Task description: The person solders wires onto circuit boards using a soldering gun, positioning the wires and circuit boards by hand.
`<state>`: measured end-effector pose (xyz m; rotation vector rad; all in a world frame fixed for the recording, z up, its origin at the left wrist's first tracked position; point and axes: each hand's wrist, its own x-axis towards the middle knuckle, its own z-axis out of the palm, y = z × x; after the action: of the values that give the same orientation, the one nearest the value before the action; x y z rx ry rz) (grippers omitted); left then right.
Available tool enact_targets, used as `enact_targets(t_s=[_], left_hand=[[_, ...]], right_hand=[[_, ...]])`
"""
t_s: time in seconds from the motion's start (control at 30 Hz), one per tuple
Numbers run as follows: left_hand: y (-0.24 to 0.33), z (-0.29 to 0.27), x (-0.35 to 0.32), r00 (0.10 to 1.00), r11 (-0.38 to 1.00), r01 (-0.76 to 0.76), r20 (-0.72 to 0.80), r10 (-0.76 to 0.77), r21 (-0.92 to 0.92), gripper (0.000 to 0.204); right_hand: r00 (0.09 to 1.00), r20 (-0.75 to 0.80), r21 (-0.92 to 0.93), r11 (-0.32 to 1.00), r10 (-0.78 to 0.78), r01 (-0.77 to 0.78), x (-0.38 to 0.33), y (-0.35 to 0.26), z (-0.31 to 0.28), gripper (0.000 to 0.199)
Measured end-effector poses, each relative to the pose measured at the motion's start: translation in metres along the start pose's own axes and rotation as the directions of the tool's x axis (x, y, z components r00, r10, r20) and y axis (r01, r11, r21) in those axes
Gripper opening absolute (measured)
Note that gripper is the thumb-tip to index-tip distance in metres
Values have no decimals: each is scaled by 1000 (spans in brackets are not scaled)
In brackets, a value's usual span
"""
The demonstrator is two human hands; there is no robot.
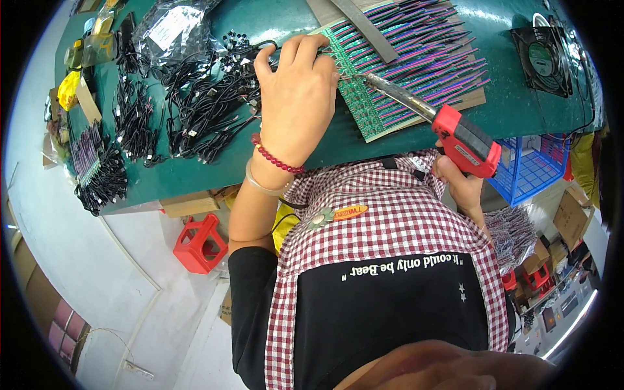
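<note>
right grip [458,179] closed around red soldering gun [465,140]; left hand [296,91] pinches wire.

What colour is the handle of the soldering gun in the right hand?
Red, with a metal barrel; the soldering gun in the right hand shows clearly in the head view.

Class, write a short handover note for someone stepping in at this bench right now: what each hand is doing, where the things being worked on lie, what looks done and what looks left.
Left hand: pressed down at the left edge of the green circuit strips, holding a black wire there.
Right hand: gripping the red soldering gun, its metal tip at a strip beside the left fingers.
Strips, with purple and pink wires, lie on the green table. Loose black cables are piled left of the hand.
Done: cannot tell how many joints are finished.
Left: judging by the pile, many cables seem unattached.
</note>
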<state>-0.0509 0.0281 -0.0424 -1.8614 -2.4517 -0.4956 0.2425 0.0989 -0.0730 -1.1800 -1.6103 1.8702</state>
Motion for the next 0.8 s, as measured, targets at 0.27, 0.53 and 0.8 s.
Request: enact_targets(t_s=[0.27, 0.53, 0.8], left_hand=[[1, 10, -5, 993, 999, 33, -109, -38, -43, 6], [-2, 11, -8, 995, 991, 26, -93, -39, -134, 7], [-4, 8, -8, 993, 986, 45, -96, -61, -164, 5]], right_hand=[[996, -2, 41, 996, 85, -84, 0, -5, 2, 30], [999, -28, 24, 1000, 21, -20, -2, -10, 6, 29], [1000, 8, -56, 998, -22, 22, 1, -15, 10, 31]])
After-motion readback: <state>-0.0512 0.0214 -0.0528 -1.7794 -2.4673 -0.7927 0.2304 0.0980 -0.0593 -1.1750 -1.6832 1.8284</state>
